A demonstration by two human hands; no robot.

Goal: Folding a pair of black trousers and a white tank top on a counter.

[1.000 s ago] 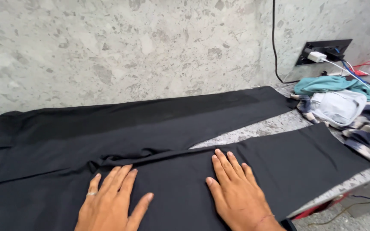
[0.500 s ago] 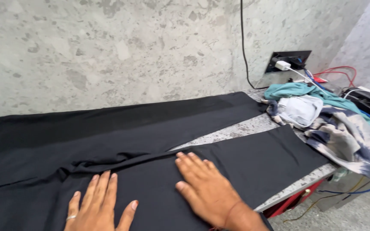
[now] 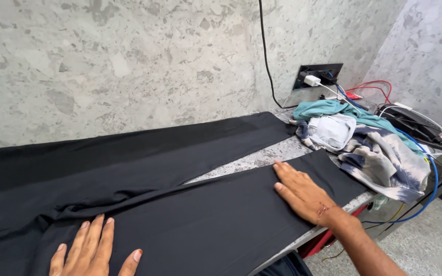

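Black trousers (image 3: pixel 144 168) lie spread flat on a speckled stone counter (image 3: pixel 262 156), the two legs running toward the right. My left hand (image 3: pixel 90 249) presses flat on the near leg close to the crotch, fingers apart. My right hand (image 3: pixel 303 191) lies flat on the same leg near its hem end, palm down, fingers stretched out. Neither hand grips the cloth.
A heap of clothes (image 3: pixel 369 143) in teal, white and tie-dyed blue fills the counter's right end. Behind it a wall socket (image 3: pixel 317 76) holds a white charger with black, red and blue cables. The stone wall stands close behind. The counter's edge drops at the lower right.
My right hand has slid right along the near trouser leg toward the hem. My left hand stayed near the crotch. The view has turned to the right.
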